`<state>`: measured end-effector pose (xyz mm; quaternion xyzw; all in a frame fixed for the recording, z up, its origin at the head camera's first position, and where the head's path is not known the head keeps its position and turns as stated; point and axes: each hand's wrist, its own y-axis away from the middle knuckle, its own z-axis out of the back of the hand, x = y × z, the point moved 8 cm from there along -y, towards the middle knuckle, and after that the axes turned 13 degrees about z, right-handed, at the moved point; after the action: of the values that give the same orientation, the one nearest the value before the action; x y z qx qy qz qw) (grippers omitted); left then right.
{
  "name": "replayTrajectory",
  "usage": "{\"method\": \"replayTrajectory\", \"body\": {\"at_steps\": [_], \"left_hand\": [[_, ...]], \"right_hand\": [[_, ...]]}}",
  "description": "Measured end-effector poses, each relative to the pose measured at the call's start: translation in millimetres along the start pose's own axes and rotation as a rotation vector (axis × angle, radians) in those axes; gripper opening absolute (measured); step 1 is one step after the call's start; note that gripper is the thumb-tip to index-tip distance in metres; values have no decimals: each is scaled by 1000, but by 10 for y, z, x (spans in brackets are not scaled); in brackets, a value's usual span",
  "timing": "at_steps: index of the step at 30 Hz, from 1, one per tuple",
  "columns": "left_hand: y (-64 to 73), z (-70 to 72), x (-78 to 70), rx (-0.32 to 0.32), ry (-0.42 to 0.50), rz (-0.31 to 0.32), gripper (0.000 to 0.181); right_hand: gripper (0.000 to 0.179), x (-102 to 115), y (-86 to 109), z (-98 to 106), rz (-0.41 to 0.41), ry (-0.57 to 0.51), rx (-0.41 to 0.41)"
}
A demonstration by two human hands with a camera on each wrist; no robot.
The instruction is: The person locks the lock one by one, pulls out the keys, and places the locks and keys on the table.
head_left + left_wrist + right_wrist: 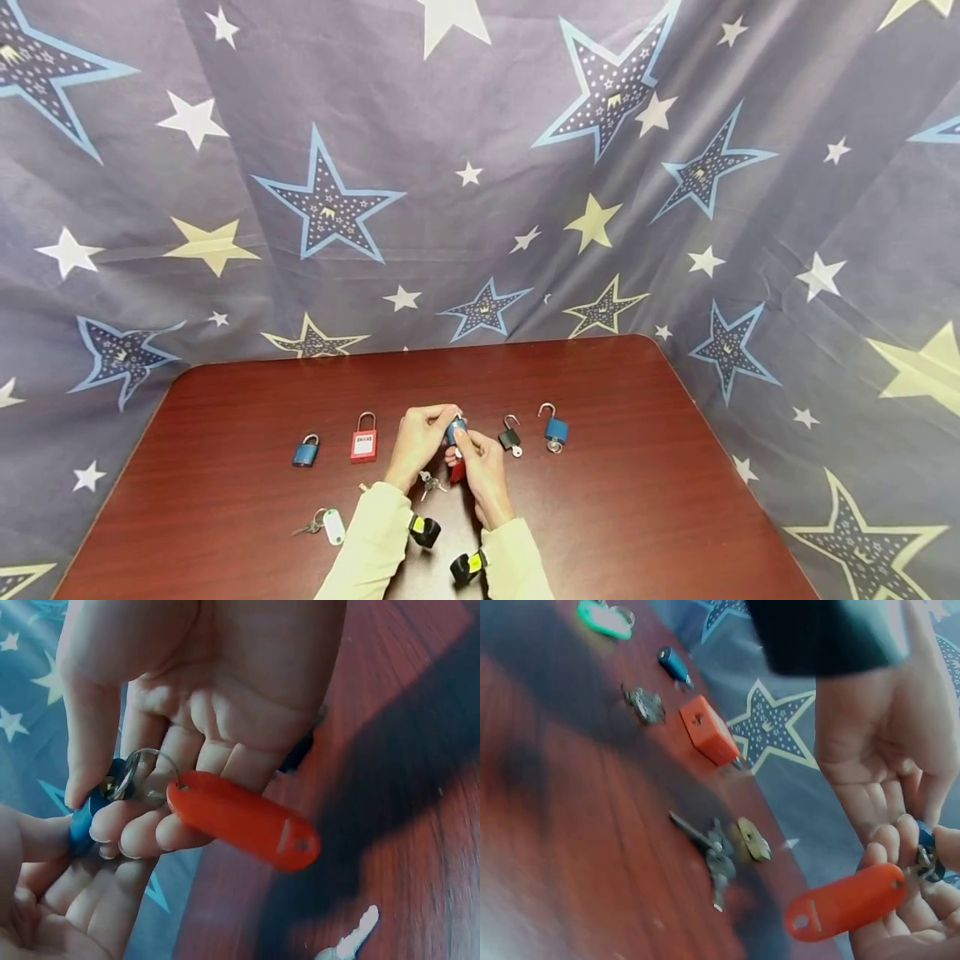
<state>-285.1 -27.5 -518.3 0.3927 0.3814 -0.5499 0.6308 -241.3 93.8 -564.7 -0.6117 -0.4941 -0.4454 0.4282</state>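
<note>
Between my two hands is a small blue padlock [453, 431], its brass keyhole end [116, 780] showing in the left wrist view. My left hand [420, 439] grips the padlock at its shackle end. The thumb and fingers of my right hand [486, 477] pinch the body near the keyhole. From a metal ring [154, 754] at that end hangs a red key tag [244, 821], lying across my right fingers. Fingers cover most of the padlock. Below my hands a bunch of keys [430, 482] lies on the table.
On the left lie a blue padlock [305, 452], a red padlock [364, 444] and keys with a green-edged white tag [333, 527]. To the right, a black padlock [509, 439] and another blue padlock [556, 430] have raised shackles and keys. A brass piece [754, 840] lies beside the bunch.
</note>
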Motion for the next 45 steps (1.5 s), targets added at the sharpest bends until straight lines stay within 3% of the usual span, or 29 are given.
{"method": "replayTrajectory", "body": {"at_steps": [5, 8, 12, 14, 17, 20, 24, 27, 34, 38, 45], "left_hand": [[-2, -109, 81, 125, 163, 92, 27], [21, -179, 101, 203, 225, 107, 26], [26, -155, 67, 146, 124, 63, 21], [14, -119, 60, 102, 101, 75, 20], [-16, -92, 68, 88, 167, 111, 22], [-46, -98, 86, 111, 277, 145, 25], [-70, -139, 117, 136, 338, 175, 26], [-77, -152, 133, 110, 294, 190, 26], [-197, 15, 80, -58, 207, 195, 25], [-271, 49, 99, -52, 171, 224, 26], [-336, -62, 240, 2, 11, 275, 27]], "right_hand": [[33, 112, -58, 90, 12, 8, -6], [33, 134, -69, 158, 5, 13, -11], [35, 137, -55, 202, 5, 41, 22], [36, 138, -41, 219, 14, 65, 41], [35, 156, -19, 261, 32, 115, 37], [30, 165, -14, 293, 54, 146, 26], [25, 163, -29, 311, 68, 152, 16], [22, 161, -32, 330, 60, 161, 8], [20, 193, 6, 390, 46, 315, 29], [19, 227, -5, 405, 88, 383, 69], [16, 189, -119, 439, 208, 755, 183]]}}
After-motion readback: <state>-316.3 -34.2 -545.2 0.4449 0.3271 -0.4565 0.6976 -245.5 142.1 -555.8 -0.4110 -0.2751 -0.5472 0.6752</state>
